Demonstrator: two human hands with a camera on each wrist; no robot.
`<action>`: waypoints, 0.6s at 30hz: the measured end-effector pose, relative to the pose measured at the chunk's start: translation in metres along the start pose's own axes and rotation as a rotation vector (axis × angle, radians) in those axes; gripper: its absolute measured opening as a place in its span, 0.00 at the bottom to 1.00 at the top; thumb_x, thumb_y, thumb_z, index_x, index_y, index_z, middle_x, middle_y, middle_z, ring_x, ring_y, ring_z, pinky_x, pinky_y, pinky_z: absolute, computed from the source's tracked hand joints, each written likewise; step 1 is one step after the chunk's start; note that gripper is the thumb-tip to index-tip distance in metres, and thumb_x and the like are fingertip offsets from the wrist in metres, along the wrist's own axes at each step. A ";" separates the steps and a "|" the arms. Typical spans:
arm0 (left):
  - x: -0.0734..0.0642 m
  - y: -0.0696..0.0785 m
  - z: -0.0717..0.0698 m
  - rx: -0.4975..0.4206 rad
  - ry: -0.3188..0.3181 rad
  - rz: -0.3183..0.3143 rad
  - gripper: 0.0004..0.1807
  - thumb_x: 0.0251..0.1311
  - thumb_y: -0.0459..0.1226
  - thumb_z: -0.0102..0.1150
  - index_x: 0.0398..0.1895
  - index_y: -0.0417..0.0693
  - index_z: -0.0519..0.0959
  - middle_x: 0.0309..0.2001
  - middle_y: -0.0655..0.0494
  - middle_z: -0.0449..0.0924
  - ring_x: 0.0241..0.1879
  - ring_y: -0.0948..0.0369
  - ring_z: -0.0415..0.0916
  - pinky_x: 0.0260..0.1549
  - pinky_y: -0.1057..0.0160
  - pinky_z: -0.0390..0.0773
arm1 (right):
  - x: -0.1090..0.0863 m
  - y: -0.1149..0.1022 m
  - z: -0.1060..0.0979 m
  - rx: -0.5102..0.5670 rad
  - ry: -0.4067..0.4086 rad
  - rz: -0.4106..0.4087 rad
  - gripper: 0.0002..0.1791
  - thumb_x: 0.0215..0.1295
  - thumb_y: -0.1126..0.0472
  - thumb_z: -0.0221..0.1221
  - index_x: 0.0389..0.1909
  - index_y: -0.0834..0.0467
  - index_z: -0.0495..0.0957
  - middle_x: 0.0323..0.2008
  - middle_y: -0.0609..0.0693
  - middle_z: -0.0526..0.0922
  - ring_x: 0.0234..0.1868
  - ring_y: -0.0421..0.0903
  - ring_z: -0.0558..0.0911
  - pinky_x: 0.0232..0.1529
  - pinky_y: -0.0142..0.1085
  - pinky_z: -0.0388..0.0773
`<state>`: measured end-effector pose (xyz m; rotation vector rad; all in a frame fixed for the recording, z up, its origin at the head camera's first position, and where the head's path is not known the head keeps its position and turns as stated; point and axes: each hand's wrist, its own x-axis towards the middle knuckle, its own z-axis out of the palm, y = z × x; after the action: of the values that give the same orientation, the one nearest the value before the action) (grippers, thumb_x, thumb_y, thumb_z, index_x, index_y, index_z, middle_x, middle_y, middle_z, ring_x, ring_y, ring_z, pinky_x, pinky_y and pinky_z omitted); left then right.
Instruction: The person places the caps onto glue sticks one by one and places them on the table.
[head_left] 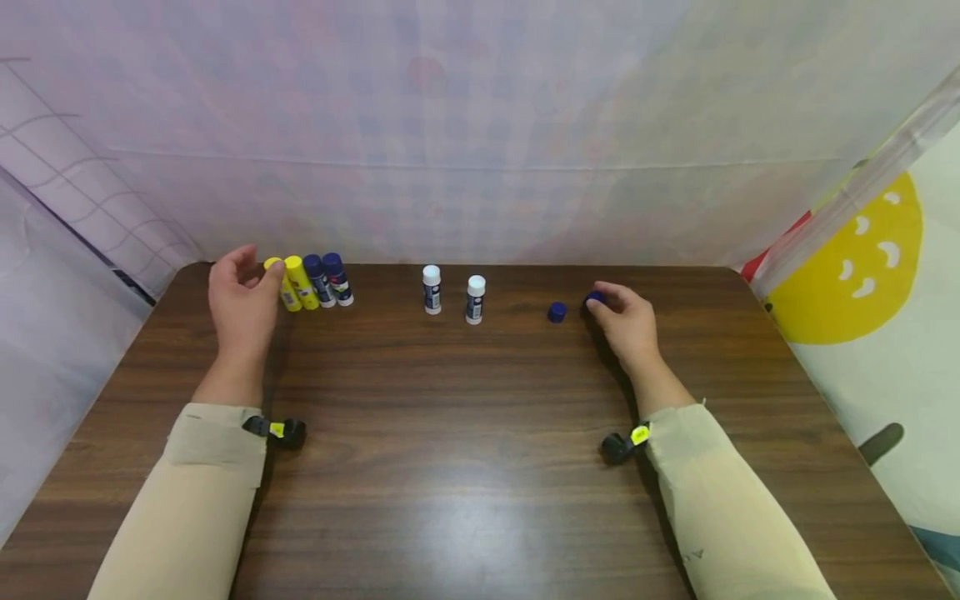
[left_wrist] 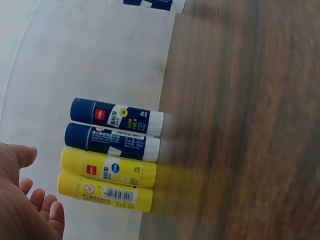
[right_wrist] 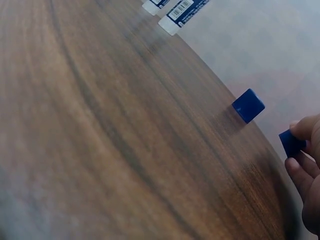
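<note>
At the table's far left, two yellow glue sticks point(head_left: 302, 283) and two dark blue ones point(head_left: 338, 281) stand upright in a row. My left hand point(head_left: 243, 304) is beside the outer yellow stick, its thumb overlapping that stick's top in the head view. In the left wrist view a gap shows between the loosely bent fingers point(left_wrist: 40, 200) and the sticks. Toward the right, my right hand point(head_left: 627, 325) pinches a small blue cap point(right_wrist: 291, 143) between thumb and fingers. A second blue cap point(head_left: 557, 312) sits on the tabletop just left of it.
Two glue sticks with white tops point(head_left: 432, 289) point(head_left: 475, 300) stand upright near mid-table, apart from each other. Behind the far edge of the brown wooden table point(head_left: 450, 400) hangs a pale patterned curtain point(head_left: 450, 208).
</note>
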<state>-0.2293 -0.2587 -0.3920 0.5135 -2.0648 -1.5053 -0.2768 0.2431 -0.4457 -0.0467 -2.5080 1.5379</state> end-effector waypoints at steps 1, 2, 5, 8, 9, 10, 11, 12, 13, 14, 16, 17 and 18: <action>0.000 0.001 0.000 -0.004 0.001 0.007 0.28 0.69 0.43 0.65 0.69 0.43 0.74 0.67 0.47 0.72 0.65 0.59 0.71 0.66 0.65 0.72 | 0.000 -0.001 0.000 0.009 0.004 0.000 0.22 0.73 0.61 0.64 0.65 0.65 0.78 0.62 0.63 0.82 0.62 0.55 0.81 0.49 0.17 0.75; -0.001 0.001 0.001 -0.008 0.002 0.012 0.28 0.69 0.42 0.65 0.69 0.43 0.74 0.67 0.47 0.72 0.65 0.59 0.71 0.66 0.65 0.73 | 0.000 -0.001 0.000 0.020 0.008 0.000 0.22 0.73 0.61 0.64 0.64 0.65 0.78 0.62 0.63 0.83 0.61 0.53 0.82 0.48 0.17 0.75; -0.002 0.002 0.002 -0.016 0.004 0.030 0.28 0.69 0.42 0.65 0.68 0.42 0.74 0.67 0.46 0.73 0.64 0.59 0.72 0.64 0.65 0.73 | 0.000 -0.003 0.001 0.056 0.019 0.005 0.22 0.72 0.62 0.64 0.64 0.66 0.78 0.60 0.64 0.83 0.53 0.45 0.83 0.44 0.17 0.77; -0.003 0.004 0.003 -0.017 0.004 0.037 0.28 0.69 0.43 0.65 0.68 0.42 0.74 0.67 0.46 0.73 0.65 0.59 0.72 0.64 0.65 0.73 | -0.001 -0.005 0.002 0.101 0.022 0.013 0.22 0.72 0.63 0.64 0.64 0.67 0.78 0.60 0.65 0.83 0.46 0.35 0.81 0.40 0.18 0.79; -0.004 0.005 0.003 -0.016 0.000 0.036 0.28 0.70 0.43 0.65 0.69 0.42 0.74 0.67 0.46 0.73 0.65 0.59 0.71 0.64 0.65 0.73 | -0.001 -0.006 0.002 0.114 0.022 0.015 0.22 0.72 0.63 0.64 0.64 0.67 0.78 0.60 0.66 0.83 0.45 0.33 0.81 0.40 0.18 0.79; -0.004 0.005 0.003 -0.013 -0.004 0.035 0.28 0.70 0.43 0.65 0.69 0.43 0.74 0.68 0.47 0.73 0.65 0.59 0.71 0.64 0.65 0.73 | -0.002 -0.007 0.002 0.124 0.021 0.016 0.22 0.72 0.64 0.64 0.64 0.67 0.78 0.60 0.66 0.83 0.44 0.31 0.80 0.40 0.18 0.80; -0.005 0.006 0.003 -0.012 -0.009 0.032 0.28 0.70 0.44 0.65 0.69 0.43 0.74 0.68 0.47 0.73 0.65 0.59 0.71 0.64 0.65 0.73 | -0.002 -0.007 0.002 0.133 0.021 0.019 0.22 0.72 0.64 0.64 0.64 0.67 0.77 0.60 0.66 0.82 0.43 0.31 0.80 0.40 0.19 0.80; -0.005 0.007 0.003 -0.011 -0.015 0.028 0.28 0.70 0.44 0.64 0.69 0.43 0.74 0.68 0.47 0.72 0.66 0.58 0.71 0.64 0.65 0.73 | -0.002 -0.008 0.002 0.140 0.021 0.021 0.23 0.72 0.64 0.64 0.64 0.67 0.77 0.60 0.67 0.82 0.44 0.30 0.80 0.40 0.19 0.80; -0.006 0.008 0.003 -0.012 -0.022 0.026 0.28 0.70 0.45 0.64 0.69 0.44 0.73 0.69 0.47 0.72 0.66 0.58 0.71 0.64 0.65 0.73 | -0.002 -0.008 0.002 0.146 0.022 0.023 0.23 0.72 0.63 0.64 0.65 0.67 0.77 0.61 0.67 0.82 0.44 0.30 0.80 0.40 0.19 0.80; -0.007 0.010 0.004 -0.011 -0.029 0.024 0.28 0.71 0.45 0.64 0.70 0.44 0.73 0.69 0.48 0.72 0.66 0.58 0.71 0.64 0.65 0.73 | -0.002 -0.009 0.002 0.149 0.022 0.025 0.23 0.72 0.63 0.64 0.65 0.67 0.77 0.61 0.67 0.82 0.44 0.30 0.80 0.40 0.19 0.80; -0.010 0.013 0.004 -0.011 -0.042 0.026 0.28 0.71 0.45 0.64 0.70 0.45 0.73 0.69 0.48 0.72 0.66 0.58 0.71 0.64 0.65 0.73 | -0.003 -0.009 0.003 0.150 0.025 0.027 0.23 0.72 0.63 0.64 0.64 0.67 0.78 0.60 0.66 0.82 0.44 0.30 0.80 0.39 0.19 0.80; -0.011 0.014 0.004 -0.015 -0.047 0.031 0.28 0.71 0.46 0.64 0.70 0.45 0.73 0.69 0.48 0.72 0.66 0.57 0.71 0.64 0.64 0.73 | -0.003 -0.010 0.003 0.149 0.027 0.027 0.23 0.72 0.63 0.64 0.64 0.66 0.78 0.60 0.66 0.82 0.44 0.31 0.81 0.38 0.19 0.80; -0.012 0.016 0.004 -0.015 -0.050 0.036 0.28 0.71 0.46 0.64 0.70 0.45 0.73 0.69 0.48 0.72 0.66 0.57 0.71 0.63 0.65 0.73 | -0.003 -0.010 0.003 0.147 0.030 0.025 0.23 0.72 0.62 0.65 0.64 0.66 0.78 0.60 0.66 0.83 0.44 0.31 0.81 0.39 0.19 0.80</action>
<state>-0.2228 -0.2437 -0.3803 0.4353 -2.0875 -1.5264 -0.2740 0.2357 -0.4385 -0.0792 -2.3727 1.7134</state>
